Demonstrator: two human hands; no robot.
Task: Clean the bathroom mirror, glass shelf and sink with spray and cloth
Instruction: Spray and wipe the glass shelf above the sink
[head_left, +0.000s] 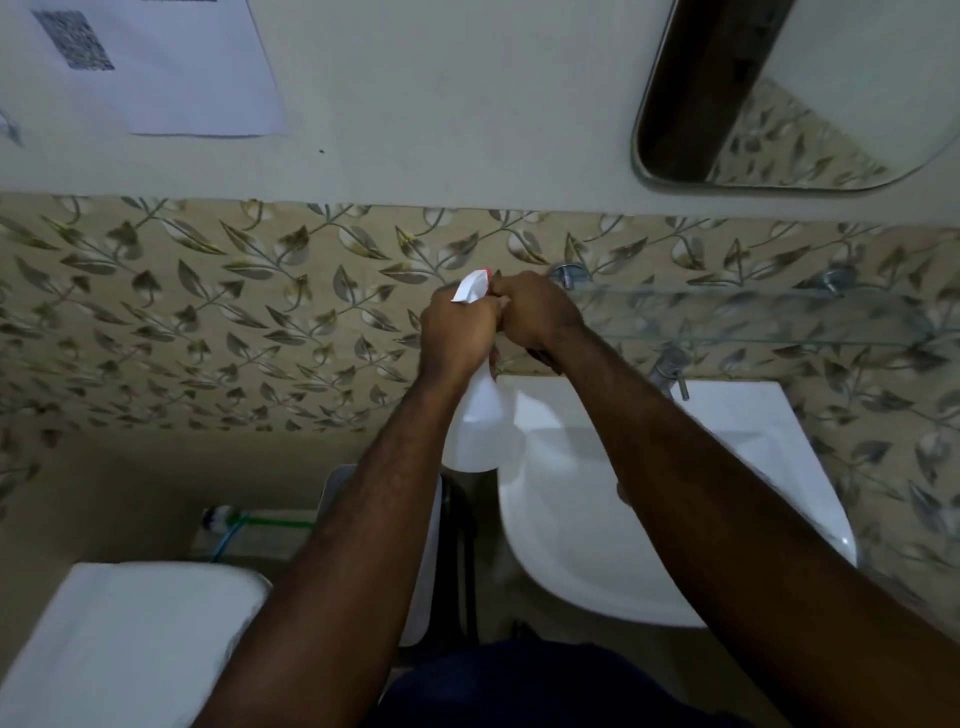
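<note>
A white translucent spray bottle hangs upright in front of the leaf-patterned tiles, left of the white sink. My left hand grips its neck just under the white trigger head. My right hand is closed around the front of the head, at the red-tipped nozzle. The glass shelf runs to the right of my hands, above the sink. The mirror hangs at the upper right. No cloth is in view.
A chrome tap stands at the back of the sink. A white toilet tank is at the lower left. A paper sheet is stuck on the wall at the upper left. A green-handled brush lies on the floor.
</note>
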